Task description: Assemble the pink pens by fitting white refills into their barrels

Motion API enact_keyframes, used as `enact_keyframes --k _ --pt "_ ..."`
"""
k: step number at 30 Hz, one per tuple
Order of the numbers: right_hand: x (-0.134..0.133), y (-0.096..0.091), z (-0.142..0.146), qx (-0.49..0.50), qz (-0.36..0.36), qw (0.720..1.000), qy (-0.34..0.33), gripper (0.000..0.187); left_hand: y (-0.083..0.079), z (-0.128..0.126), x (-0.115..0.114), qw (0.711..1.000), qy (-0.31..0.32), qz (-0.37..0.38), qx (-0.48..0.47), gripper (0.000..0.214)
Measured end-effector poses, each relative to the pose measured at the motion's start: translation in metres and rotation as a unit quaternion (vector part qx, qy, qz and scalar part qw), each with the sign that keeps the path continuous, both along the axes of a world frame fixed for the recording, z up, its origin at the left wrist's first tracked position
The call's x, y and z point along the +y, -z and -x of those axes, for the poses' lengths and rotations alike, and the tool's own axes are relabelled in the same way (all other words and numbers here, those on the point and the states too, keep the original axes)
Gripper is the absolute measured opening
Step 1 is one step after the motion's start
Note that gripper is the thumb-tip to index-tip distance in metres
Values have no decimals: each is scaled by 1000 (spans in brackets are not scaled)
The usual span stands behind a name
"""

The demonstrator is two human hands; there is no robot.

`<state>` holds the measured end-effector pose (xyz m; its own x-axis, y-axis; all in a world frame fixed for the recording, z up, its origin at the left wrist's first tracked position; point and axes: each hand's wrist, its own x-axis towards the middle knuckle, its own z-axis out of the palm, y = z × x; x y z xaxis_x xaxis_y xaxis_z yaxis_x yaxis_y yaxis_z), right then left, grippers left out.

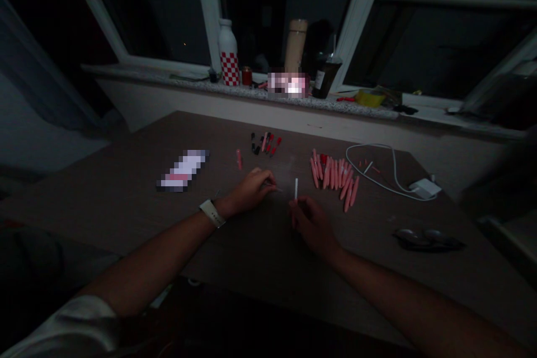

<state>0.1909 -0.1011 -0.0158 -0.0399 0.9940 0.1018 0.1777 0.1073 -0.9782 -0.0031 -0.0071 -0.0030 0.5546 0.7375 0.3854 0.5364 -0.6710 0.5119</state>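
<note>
My right hand (312, 226) holds a thin white tube (296, 189) upright between its fingers. My left hand (249, 191) is pinched on a thin, small piece (269, 184), too dim to name. Beyond the hands, a group of pink pen barrels (333, 173) lies to the right. Black and red pen parts (264, 145) lie further back, and one pink barrel (239, 159) lies alone, just above my left hand. A white strap watch (212, 213) circles my left wrist.
The brown table (235, 268) holds a pixelated packet (183, 170), a white charger (424, 188) with its cable, and dark glasses (428, 239). Behind the table, a stone windowsill (176, 79) carries bottles and clutter.
</note>
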Motion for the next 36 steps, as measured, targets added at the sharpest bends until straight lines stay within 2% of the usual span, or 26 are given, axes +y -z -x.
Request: enact_keyframes --k 4,9,19,23,25,30,33,36 --pt "1 3 1 12 -5 1000 -6 33 -9 -3 -10 997 43 40 -59 15" --pt "1 3 1 -3 -2 1000 -19 30 -13 -9 -22 988 122 42 -80 6" --pt "0 -2 0 -30 -1 999 -23 32 -11 -6 -21 991 117 12 -72 6" --pt "1 0 -1 -10 12 1000 -21 31 -14 -9 -21 986 110 20 -122 11" --pt "0 0 -1 4 13 1000 -19 31 -13 -11 -20 979 93 54 -174 18" --pt "-1 -1 0 6 12 1000 -10 32 -7 -13 -15 940 59 204 -266 28" --pt "-1 -3 0 2 10 1000 -9 34 -7 -12 -16 926 66 246 -277 30" --pt "-1 -3 0 4 12 1000 -11 36 -9 -12 -19 931 70 261 -245 31"
